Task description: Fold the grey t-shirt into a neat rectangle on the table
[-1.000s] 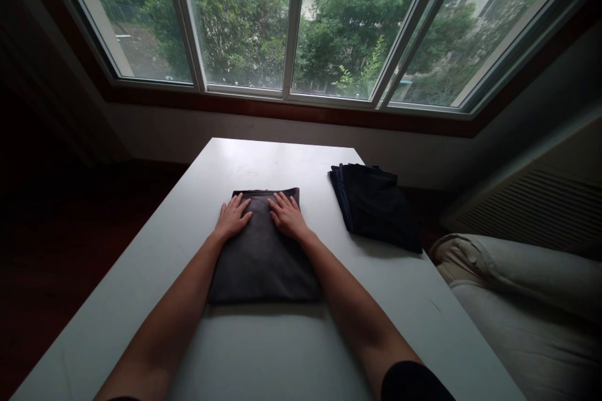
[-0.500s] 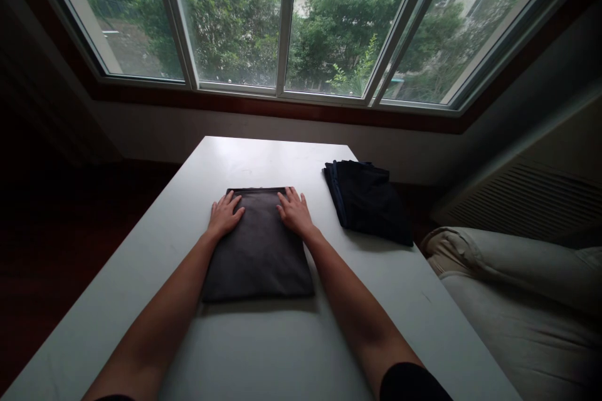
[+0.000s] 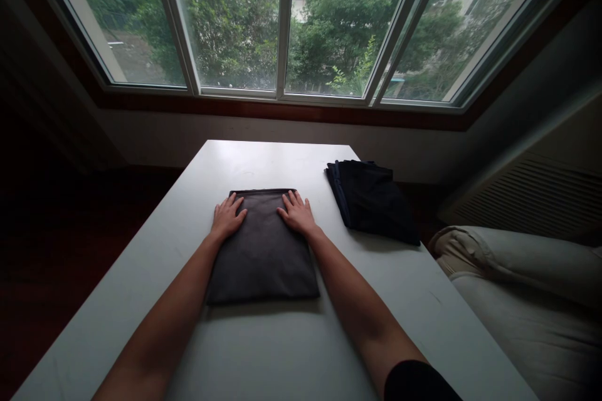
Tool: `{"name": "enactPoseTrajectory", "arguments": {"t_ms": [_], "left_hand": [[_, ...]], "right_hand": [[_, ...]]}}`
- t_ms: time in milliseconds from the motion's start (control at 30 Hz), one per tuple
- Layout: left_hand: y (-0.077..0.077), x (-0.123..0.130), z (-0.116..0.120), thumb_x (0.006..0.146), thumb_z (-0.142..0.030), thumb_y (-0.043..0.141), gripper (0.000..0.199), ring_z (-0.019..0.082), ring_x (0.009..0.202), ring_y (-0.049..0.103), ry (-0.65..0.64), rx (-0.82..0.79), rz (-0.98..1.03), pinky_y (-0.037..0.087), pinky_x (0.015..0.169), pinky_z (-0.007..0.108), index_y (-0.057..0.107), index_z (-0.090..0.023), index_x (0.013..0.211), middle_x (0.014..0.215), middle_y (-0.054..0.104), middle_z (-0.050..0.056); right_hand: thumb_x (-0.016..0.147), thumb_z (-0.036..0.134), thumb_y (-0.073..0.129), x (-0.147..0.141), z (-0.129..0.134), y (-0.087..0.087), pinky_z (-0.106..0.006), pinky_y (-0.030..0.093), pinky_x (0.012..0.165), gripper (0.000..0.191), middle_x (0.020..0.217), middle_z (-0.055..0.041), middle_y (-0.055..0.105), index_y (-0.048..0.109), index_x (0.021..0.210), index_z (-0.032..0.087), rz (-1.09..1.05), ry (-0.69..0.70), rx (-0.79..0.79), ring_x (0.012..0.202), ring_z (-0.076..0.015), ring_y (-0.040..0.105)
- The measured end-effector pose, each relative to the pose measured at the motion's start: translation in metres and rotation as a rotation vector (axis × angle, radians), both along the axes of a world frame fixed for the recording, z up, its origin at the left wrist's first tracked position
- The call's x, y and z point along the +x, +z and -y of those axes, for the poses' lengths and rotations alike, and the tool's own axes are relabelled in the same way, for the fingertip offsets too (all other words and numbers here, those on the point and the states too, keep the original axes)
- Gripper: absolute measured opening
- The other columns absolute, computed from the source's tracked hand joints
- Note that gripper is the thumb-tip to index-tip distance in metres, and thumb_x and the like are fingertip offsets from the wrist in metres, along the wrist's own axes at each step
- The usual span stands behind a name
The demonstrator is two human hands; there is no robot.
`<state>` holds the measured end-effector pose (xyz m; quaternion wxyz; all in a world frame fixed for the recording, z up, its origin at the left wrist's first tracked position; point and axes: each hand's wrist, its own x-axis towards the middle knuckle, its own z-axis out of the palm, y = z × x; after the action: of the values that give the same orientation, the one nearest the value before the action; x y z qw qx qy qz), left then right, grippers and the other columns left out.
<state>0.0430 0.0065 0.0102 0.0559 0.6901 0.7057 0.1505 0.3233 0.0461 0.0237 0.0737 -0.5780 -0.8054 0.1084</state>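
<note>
A dark grey piece of folded cloth [image 3: 263,257], probably a garment, lies flat in a neat rectangle on the white table [image 3: 254,351]. My left hand [image 3: 227,216] rests on its far left corner, fingers spread and pointing away from me. On the far right corner lies my right hand [image 3: 298,213], also flat with the fingers apart. Neither hand grips the cloth. What kind of garment it is, the folds do not show.
A stack of folded dark navy clothes [image 3: 374,203] sits at the table's right edge. Beyond that edge is a beige sofa [image 3: 527,307]. A wide window [image 3: 282,31] with a dark red frame spans the wall behind the table.
The view has shifted slightly, so the whole table sits a little differently in it. Both hands stay flat on the grey cloth with hardly any movement.
</note>
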Motion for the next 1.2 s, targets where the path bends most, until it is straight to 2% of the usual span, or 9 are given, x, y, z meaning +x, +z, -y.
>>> {"name": "enactPoseTrajectory", "arguments": {"t_ms": [133, 233, 333, 600, 767, 833, 933, 1000, 1200], "left_hand": [[0.002, 0.001, 0.000, 0.103, -0.047, 0.044, 0.052, 0.029, 0.153, 0.035, 0.020, 0.047, 0.024, 0.024, 0.126, 0.054, 0.053, -0.028, 0.151, 0.169, 0.034, 0.005], [0.003, 0.002, 0.001, 0.102, -0.047, 0.046, 0.052, 0.030, 0.153, 0.036, 0.026, 0.054, 0.023, 0.024, 0.126, 0.055, 0.054, -0.029, 0.150, 0.169, 0.035, 0.005], [0.003, 0.003, 0.001, 0.102, -0.048, 0.046, 0.054, 0.031, 0.154, 0.034, 0.008, 0.033, 0.015, 0.023, 0.126, 0.057, 0.053, -0.029, 0.152, 0.170, 0.033, 0.005], [0.001, 0.001, -0.001, 0.103, -0.050, 0.044, 0.056, 0.033, 0.155, 0.030, 0.002, -0.012, 0.006, 0.022, 0.126, 0.058, 0.049, -0.031, 0.156, 0.171, 0.029, 0.004], [0.016, 0.015, 0.007, 0.100, -0.052, 0.050, 0.056, 0.039, 0.159, 0.015, 0.052, 0.025, -0.088, 0.020, 0.125, 0.064, 0.056, -0.027, 0.150, 0.170, 0.031, 0.007], [0.022, 0.027, 0.011, 0.100, -0.053, 0.051, 0.058, 0.037, 0.159, 0.015, -0.065, 0.040, -0.128, 0.019, 0.126, 0.062, 0.054, -0.028, 0.152, 0.170, 0.032, 0.007], [0.023, 0.045, 0.015, 0.102, -0.057, 0.046, 0.060, 0.031, 0.160, 0.018, -0.363, 0.004, -0.121, 0.017, 0.129, 0.055, 0.046, -0.034, 0.158, 0.171, 0.030, 0.001], [0.018, 0.049, 0.012, 0.103, -0.061, 0.042, 0.062, 0.030, 0.160, 0.018, -0.419, -0.021, -0.102, 0.014, 0.129, 0.054, 0.040, -0.038, 0.160, 0.172, 0.026, -0.002], [0.005, 0.022, -0.005, 0.102, -0.068, 0.033, 0.070, 0.033, 0.161, 0.013, -0.134, -0.053, -0.085, 0.010, 0.128, 0.060, 0.036, -0.033, 0.163, 0.174, 0.021, 0.003]], "right_hand": [[0.107, 0.059, 0.034, -0.001, -0.001, 0.004, -0.055, 0.006, 0.128, 0.068, 0.174, -0.0111, 0.016, 0.034, 0.163, 0.021, -0.009, -0.055, 0.064, 0.161, -0.0294, 0.008], [0.106, 0.060, 0.038, -0.012, 0.002, 0.006, -0.051, 0.003, 0.128, 0.068, 0.174, -0.0095, 0.017, 0.035, 0.163, 0.023, -0.023, 0.077, 0.124, 0.161, -0.0267, 0.006], [0.104, 0.065, 0.037, -0.021, 0.003, 0.004, -0.048, 0.002, 0.129, 0.070, 0.174, -0.0055, 0.018, 0.033, 0.164, 0.028, -0.021, 0.215, 0.082, 0.161, -0.0244, 0.008], [0.106, 0.063, 0.031, 0.003, -0.007, -0.002, -0.053, 0.008, 0.127, 0.069, 0.175, -0.0050, 0.011, 0.026, 0.166, 0.029, -0.007, 0.004, 0.004, 0.161, -0.0268, 0.004], [0.106, 0.062, 0.034, 0.004, -0.007, -0.003, -0.051, 0.009, 0.127, 0.068, 0.175, -0.0038, 0.014, 0.029, 0.165, 0.030, -0.051, -0.007, 0.008, 0.161, -0.0265, 0.006], [0.106, 0.061, 0.035, 0.004, -0.007, -0.004, -0.052, 0.009, 0.127, 0.067, 0.175, -0.0040, 0.015, 0.030, 0.165, 0.029, -0.071, -0.010, 0.014, 0.161, -0.0268, 0.007], [0.106, 0.060, 0.038, 0.004, -0.008, -0.006, -0.052, 0.008, 0.127, 0.066, 0.174, -0.0041, 0.015, 0.032, 0.164, 0.029, -0.087, -0.004, 0.022, 0.161, -0.0271, 0.008], [0.105, 0.059, 0.039, 0.005, -0.008, -0.007, -0.052, 0.008, 0.128, 0.066, 0.175, -0.0037, 0.015, 0.032, 0.164, 0.029, -0.084, 0.002, 0.019, 0.161, -0.0268, 0.007], [0.105, 0.062, 0.041, 0.007, -0.009, -0.008, -0.054, 0.008, 0.127, 0.067, 0.175, -0.0036, 0.015, 0.033, 0.163, 0.030, -0.086, 0.009, 0.007, 0.161, -0.0267, 0.007]]}}
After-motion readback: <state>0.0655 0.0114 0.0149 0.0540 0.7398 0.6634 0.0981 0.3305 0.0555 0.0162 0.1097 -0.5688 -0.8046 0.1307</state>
